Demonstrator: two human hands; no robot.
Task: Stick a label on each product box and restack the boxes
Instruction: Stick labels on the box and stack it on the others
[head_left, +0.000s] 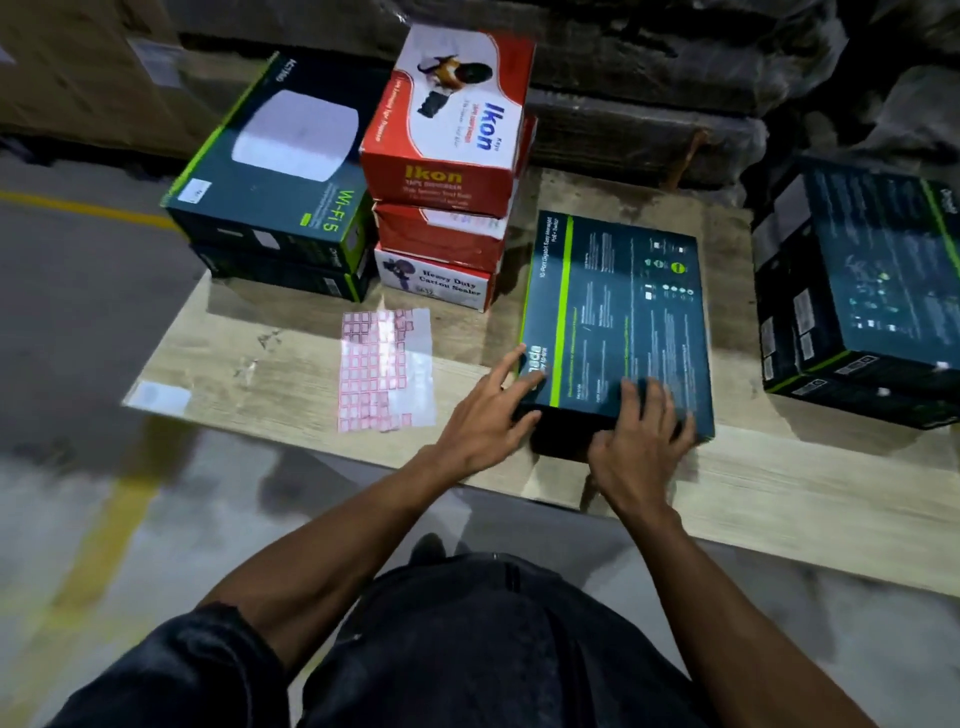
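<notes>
The flat, dark cardboard switch box lies mid-table on the wood-grain tabletop, with gaps either side. The left hand and right hand rest spread-fingered on its near edge, gripping nothing; a glossy label sheet lies to the left.

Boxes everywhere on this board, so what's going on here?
A person has both hands on a dark teal box lying flat on the wooden board: the left hand at its near left corner, the right hand resting on its near edge. A pink label sheet lies just left of it. Other boxes stand stacked behind and to the right.
</notes>
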